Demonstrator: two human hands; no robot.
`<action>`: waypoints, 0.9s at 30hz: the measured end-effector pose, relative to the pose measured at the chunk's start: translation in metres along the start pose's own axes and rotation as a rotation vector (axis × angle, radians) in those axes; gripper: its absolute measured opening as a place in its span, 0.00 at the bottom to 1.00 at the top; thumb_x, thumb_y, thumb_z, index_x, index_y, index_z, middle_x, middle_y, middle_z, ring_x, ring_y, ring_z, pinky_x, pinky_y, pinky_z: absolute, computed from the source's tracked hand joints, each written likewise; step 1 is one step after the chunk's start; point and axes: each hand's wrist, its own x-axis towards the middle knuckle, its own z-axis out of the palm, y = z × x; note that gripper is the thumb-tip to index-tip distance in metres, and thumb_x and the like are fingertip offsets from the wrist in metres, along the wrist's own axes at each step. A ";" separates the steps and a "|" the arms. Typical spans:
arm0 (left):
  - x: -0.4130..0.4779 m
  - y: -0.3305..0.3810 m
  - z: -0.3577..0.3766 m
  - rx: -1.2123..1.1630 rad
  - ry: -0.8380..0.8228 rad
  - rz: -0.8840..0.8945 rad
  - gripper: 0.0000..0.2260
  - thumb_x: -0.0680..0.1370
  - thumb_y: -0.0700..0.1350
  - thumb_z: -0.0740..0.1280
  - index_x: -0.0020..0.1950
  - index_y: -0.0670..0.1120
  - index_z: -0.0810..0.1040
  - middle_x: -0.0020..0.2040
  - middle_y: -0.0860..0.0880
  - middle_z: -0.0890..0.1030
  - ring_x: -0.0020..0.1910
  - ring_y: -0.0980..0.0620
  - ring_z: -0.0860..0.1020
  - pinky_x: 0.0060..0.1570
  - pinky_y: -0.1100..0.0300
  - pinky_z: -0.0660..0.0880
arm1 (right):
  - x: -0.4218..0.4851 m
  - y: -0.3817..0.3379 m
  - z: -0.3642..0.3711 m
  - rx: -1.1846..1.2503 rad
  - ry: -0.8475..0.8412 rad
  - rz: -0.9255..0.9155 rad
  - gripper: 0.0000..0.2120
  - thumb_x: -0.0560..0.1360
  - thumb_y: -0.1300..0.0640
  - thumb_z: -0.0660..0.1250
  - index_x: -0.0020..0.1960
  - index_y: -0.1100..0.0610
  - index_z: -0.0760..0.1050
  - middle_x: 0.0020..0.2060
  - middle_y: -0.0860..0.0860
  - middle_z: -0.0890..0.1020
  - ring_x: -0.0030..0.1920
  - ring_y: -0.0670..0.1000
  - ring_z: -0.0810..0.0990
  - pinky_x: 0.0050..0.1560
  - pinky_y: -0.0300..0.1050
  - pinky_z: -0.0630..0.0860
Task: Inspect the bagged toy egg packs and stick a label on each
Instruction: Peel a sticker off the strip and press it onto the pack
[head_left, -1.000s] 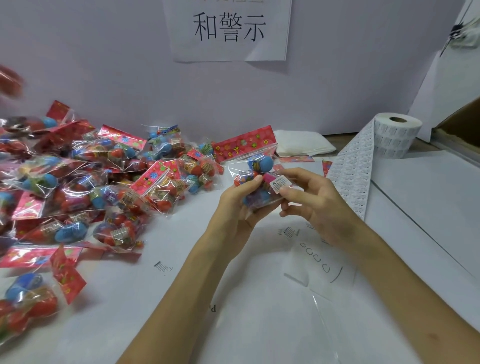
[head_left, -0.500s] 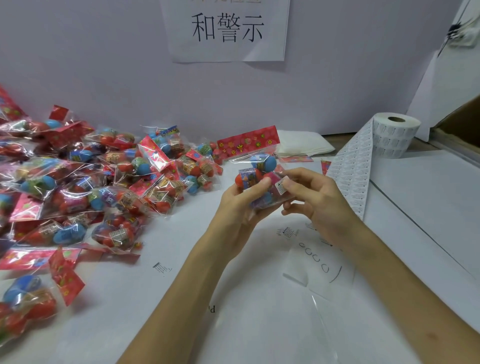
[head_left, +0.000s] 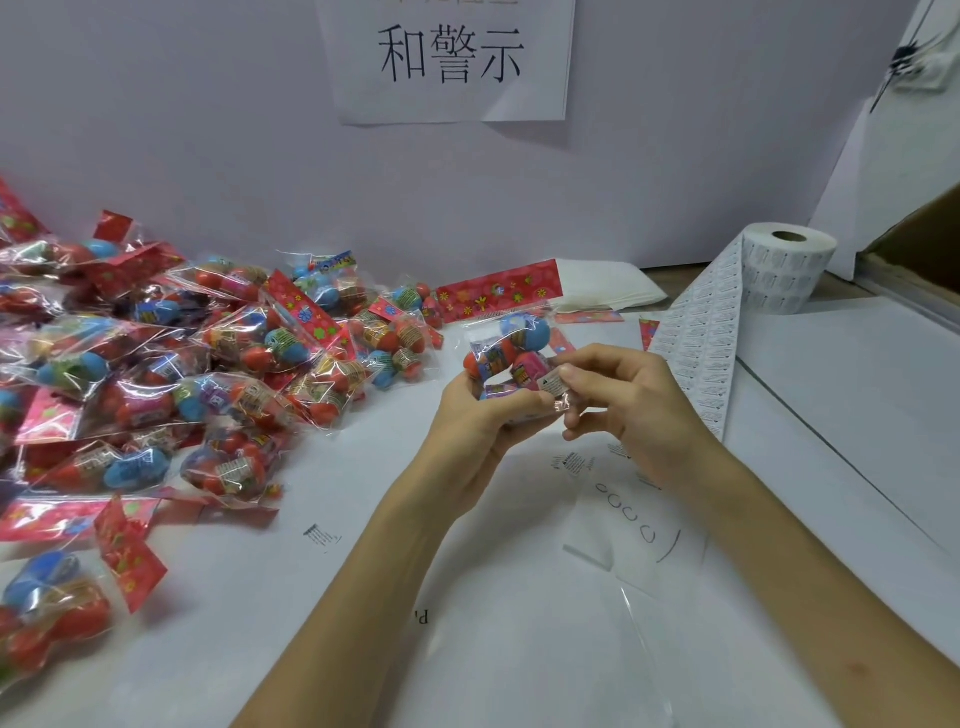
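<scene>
— Packs (head_left: 171, 374) of toy eggs are heaped on the left of the tabletop (head_left: 363, 597), against the wall. Has anything been altered there within the last second?

— A blurred shape at the far left edge is no longer seen, and the pile is lying a little differently. Whether those packs are labelled cannot be told; small printed patches are seen on several, but they may be wrappers on the eggs.

— And the pack being worked on?

— One bagged pack (head_left: 511, 353) is held above the middle of the tabletop. It is gripped from below by the left hand (head_left: 478, 421), whose fingers are closed around the lower part of the bag. A second ago the label (head_left: 554, 385) was shown flat and facing up; now the bag has been tilted and the label is pressed at its lower right corner.

— By what is it pressed?

— By the right hand (head_left: 631, 405), whose fingers are pinched shut on the label and the film beneath. The sticking step is judged to be nearly finished for this pack.

— What is held inside the bag?

— A blue egg at the top, an orange-red one at the left and a pink one beside the label are seen through the clear film, under a red flowered header card (head_left: 498, 293).

— And further right?

— A label roll (head_left: 784, 270) is stood on end near the wall, with its strip (head_left: 701, 343) trailed down over the tabletop just beside the right hand. Many labels are left on it.
</scene>
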 end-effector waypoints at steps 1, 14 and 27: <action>0.000 0.000 0.000 -0.001 0.010 -0.003 0.23 0.73 0.27 0.72 0.67 0.37 0.75 0.52 0.39 0.86 0.50 0.43 0.86 0.50 0.56 0.83 | 0.000 0.000 0.001 0.015 0.005 0.011 0.06 0.80 0.66 0.65 0.51 0.63 0.81 0.31 0.53 0.80 0.29 0.51 0.79 0.32 0.45 0.79; -0.001 -0.001 0.002 0.036 0.052 -0.028 0.23 0.74 0.26 0.68 0.67 0.39 0.74 0.52 0.40 0.84 0.47 0.46 0.86 0.49 0.57 0.83 | -0.003 -0.001 0.002 -0.187 0.037 -0.113 0.03 0.77 0.65 0.71 0.46 0.59 0.83 0.36 0.55 0.82 0.30 0.51 0.80 0.34 0.45 0.81; -0.001 -0.002 0.003 0.260 0.169 0.017 0.24 0.73 0.36 0.78 0.67 0.44 0.78 0.56 0.43 0.86 0.55 0.44 0.85 0.54 0.53 0.83 | 0.000 0.007 0.001 -0.365 0.136 -0.195 0.09 0.77 0.65 0.72 0.46 0.51 0.84 0.38 0.47 0.86 0.36 0.50 0.84 0.35 0.40 0.79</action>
